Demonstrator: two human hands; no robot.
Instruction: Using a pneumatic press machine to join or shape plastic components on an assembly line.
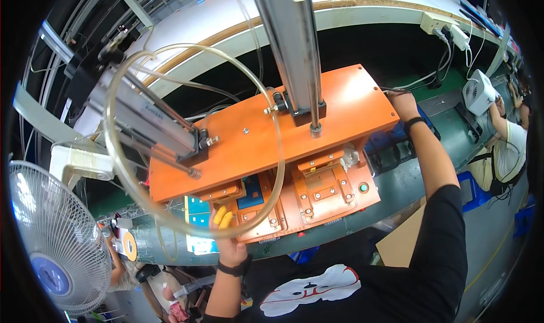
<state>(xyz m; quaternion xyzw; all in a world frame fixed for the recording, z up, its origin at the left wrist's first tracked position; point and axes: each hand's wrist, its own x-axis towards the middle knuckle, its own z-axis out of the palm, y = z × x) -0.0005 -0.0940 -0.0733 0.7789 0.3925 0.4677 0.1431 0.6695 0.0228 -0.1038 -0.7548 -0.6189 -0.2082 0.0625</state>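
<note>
An orange press (340,113) with two upright metal cylinders stands on the green bench in front of me. My left hand (229,246) is at the front left of its base, with yellow covers (222,216) on two fingers. The fingers are stretched toward the left fixture (255,221), thumb apart, and I see nothing held. Inside the press, behind that fixture, sits a flat blue piece (252,191). My right hand (403,104) is at the far right end of the top plate, beside a dark cable; its fingertips are hidden.
A clear hose (110,130) loops in front of the press. Blue panels (198,209) lie on the bench left of its base. A fan (62,249) stands at the left, with a tape roll (130,246) nearby. People sit at both sides; a small white fan (479,93) is at the right.
</note>
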